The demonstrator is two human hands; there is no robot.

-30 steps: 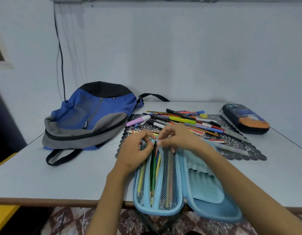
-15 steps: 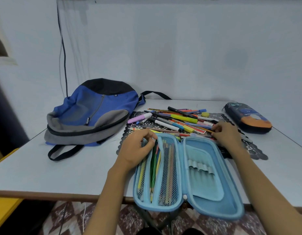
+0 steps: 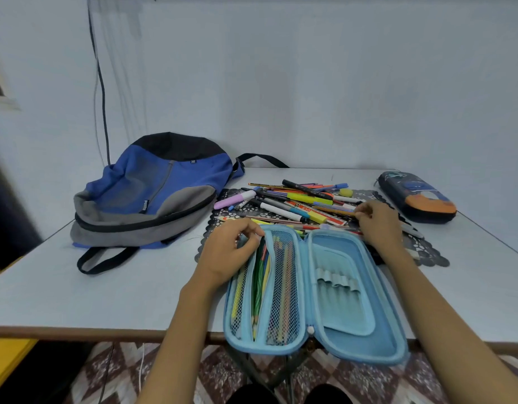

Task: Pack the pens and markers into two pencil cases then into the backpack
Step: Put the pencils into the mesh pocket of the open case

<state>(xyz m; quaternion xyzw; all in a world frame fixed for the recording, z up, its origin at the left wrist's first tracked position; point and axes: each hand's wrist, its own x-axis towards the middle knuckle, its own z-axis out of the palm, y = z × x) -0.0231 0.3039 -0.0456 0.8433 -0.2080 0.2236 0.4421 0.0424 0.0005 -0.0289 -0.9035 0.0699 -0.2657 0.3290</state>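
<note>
A light blue pencil case [image 3: 348, 301] lies open at the table's near edge, partly hanging over it. Its mesh pockets [image 3: 281, 287] hold several pencils and pens. My left hand [image 3: 228, 249] pinches the top edge of the left mesh pocket and holds it apart. My right hand [image 3: 377, 223] rests on the right side of the loose pile of pens and markers [image 3: 295, 202], with its fingertips closed on an orange pen lying there. A blue and grey backpack [image 3: 153, 193] lies flat at the left, zipped shut. A second, dark pencil case [image 3: 418, 199] sits shut at the far right.
The pile lies on a black lace mat [image 3: 426, 255] on a white table [image 3: 106, 287]. A wall stands right behind the table, with a black cable [image 3: 102, 97] hanging down it at the left. A backpack strap [image 3: 103, 258] loops toward the front left.
My right hand left the pencil case's top edge and went right and back to the pile of pens. My left hand stayed on the mesh pocket.
</note>
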